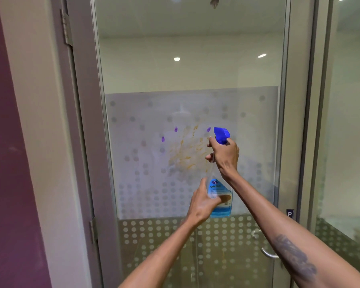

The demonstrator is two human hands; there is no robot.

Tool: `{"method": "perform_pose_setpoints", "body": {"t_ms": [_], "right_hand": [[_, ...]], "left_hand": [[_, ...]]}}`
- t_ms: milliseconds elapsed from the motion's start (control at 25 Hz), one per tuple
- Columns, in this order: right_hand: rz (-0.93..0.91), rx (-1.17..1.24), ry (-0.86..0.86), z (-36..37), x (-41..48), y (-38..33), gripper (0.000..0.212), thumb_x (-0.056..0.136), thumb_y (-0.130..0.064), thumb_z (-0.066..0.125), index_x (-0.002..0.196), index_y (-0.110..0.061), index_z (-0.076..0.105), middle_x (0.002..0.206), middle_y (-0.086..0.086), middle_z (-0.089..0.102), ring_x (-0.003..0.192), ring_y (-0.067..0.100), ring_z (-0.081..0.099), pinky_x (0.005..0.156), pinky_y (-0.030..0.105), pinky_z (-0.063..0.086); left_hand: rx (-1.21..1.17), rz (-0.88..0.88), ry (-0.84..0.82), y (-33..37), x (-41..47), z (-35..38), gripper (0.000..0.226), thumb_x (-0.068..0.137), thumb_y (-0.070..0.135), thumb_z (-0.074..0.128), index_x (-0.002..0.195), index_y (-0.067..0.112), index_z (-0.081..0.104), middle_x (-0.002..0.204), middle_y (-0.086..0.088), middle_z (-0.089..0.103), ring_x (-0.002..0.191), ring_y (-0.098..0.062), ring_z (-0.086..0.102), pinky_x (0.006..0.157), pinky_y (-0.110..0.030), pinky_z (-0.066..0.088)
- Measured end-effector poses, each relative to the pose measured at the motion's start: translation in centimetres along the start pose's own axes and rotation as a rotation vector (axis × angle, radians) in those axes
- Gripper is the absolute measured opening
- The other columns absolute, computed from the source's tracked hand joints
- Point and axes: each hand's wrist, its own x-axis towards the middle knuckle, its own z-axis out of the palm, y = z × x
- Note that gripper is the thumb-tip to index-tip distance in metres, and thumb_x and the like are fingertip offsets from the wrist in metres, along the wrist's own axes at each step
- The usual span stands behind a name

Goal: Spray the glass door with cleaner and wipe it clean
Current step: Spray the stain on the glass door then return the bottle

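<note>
Spray bottle [220, 196] upright: right hand [224, 155] at neck (left hand [203, 202] steadying base).

A small dark sign [290, 214] on the door frame at the right reads "P". The spray bottle [220, 196] label is too blurred to read.

A purple wall [6, 163] flanks the grey door frame [85, 121].

Soft, even indoor light; ceiling spots [176, 59] glare in the glass door [187, 69]; wide-angle bending at the edges.
</note>
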Motion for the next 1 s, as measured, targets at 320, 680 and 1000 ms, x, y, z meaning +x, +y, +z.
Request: {"method": "perform_pose_setpoints", "body": {"t_ms": [320, 680, 1000], "right_hand": [[-0.124, -0.071, -0.04, 5.5, -2.2, -2.3, 0.029, 0.084, -0.027, 0.06, 0.064, -0.011, 0.046, 0.046, 0.002, 0.047, 0.046, 0.014, 0.072, 0.067, 0.041, 0.054], [-0.091, -0.023, -0.09, 9.0, -5.4, -1.2, 0.03, 0.087, -0.031, 0.063, 0.083, 0.0, 0.061, 0.078, 0.016, 0.073, 0.046, 0.014, 0.072, 0.067, 0.041, 0.057], [-0.083, -0.09, -0.067, 11.8, -7.7, -0.4, 0.03, 0.089, -0.031, 0.059, 0.067, -0.01, 0.053, 0.057, 0.012, 0.068, 0.047, 0.011, 0.072, 0.065, 0.038, 0.055]], "left_hand": [[0.023, -0.03, 0.091, -1.0, -0.7, -5.6, 0.051, 0.085, 0.026, 0.081, 0.12, 0.02, 0.044, 0.107, 0.0, 0.073, 0.095, -0.019, 0.07, 0.084, -0.039, 0.058], [0.04, -0.083, 0.097, -3.8, -3.4, -9.0, 0.049, 0.08, 0.034, 0.082, 0.11, 0.019, 0.046, 0.102, 0.003, 0.072, 0.094, -0.02, 0.071, 0.082, -0.04, 0.06], [0.08, -0.129, 0.089, -6.5, -4.3, -11.1, 0.051, 0.086, 0.011, 0.074, 0.127, 0.019, 0.045, 0.112, 0.006, 0.07, 0.102, -0.015, 0.07, 0.092, -0.043, 0.063]]}}
